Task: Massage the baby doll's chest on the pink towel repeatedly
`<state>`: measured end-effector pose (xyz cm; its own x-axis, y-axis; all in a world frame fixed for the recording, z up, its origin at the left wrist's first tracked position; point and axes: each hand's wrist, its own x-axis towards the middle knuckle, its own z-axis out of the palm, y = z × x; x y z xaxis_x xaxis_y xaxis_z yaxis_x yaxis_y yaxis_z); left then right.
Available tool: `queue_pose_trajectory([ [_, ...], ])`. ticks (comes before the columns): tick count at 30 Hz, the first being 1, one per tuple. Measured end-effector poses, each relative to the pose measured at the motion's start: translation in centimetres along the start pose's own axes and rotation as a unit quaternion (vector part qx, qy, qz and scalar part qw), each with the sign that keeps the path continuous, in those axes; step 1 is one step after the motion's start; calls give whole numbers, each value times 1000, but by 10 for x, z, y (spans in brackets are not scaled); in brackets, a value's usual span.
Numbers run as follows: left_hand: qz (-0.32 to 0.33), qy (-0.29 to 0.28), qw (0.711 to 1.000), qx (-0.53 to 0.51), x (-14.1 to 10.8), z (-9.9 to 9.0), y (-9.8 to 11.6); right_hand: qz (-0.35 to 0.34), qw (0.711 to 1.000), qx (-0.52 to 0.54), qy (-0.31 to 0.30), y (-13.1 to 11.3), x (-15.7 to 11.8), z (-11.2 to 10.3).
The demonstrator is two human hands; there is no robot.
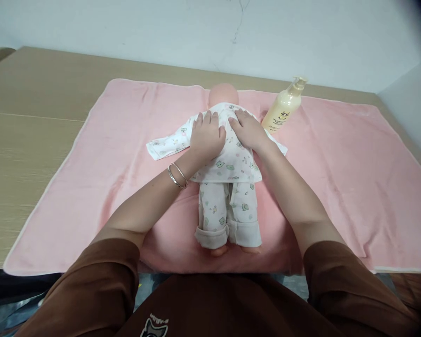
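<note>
Here, a doll point(228, 174) in a patterned shirt point(229, 154) lies on a pink blanket point(340, 187), feet point(219, 252) near the surface's point(38, 98) near edge. Left hand point(207, 135) and right hand point(250, 131) rest on its shirt, each grip loose. Sliding palms could ruck the cloth; a rightward elbow swing might topple the bottle point(283, 110) towards the far edge.

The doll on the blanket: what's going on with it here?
The person has the left hand and right hand spread over the upper part of the patterned shirt on a doll, neither closed around anything. The doll lies on a pink blanket, head away from the person, its face out of sight. Its trousers have turned-up cuffs. A pump bottle is on the blanket near the right hand.
</note>
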<state>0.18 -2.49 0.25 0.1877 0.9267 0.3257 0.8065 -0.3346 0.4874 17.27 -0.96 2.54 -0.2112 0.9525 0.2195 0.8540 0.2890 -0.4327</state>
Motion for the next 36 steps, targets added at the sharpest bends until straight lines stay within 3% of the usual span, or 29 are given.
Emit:
queue_pose_trajectory([
  [5,-6,15,1000,-11,15,4,-16,22,995,-91,-14,-32,-18,8],
  [9,11,15,999,-26,22,3,-21,-8,994,-106,-2,-58,-35,9],
  [11,17,24,999,-20,16,3,-16,-15,996,-86,8,-55,-32,5],
  [17,80,16,997,18,-10,2,9,11,999,-24,25,-15,-3,2],
  [24,25,-9,1000,2,18,-12,-11,-29,995,-95,29,-51,-28,12],
  [28,36,18,999,29,4,-3,-2,-12,998,-57,-9,-37,-17,-2],
  [32,49,8,997,55,-10,-4,15,11,999,-25,-20,-15,-1,-6],
  [36,29,-28,999,35,1,-22,12,-2,996,-87,-11,-37,-15,3],
])
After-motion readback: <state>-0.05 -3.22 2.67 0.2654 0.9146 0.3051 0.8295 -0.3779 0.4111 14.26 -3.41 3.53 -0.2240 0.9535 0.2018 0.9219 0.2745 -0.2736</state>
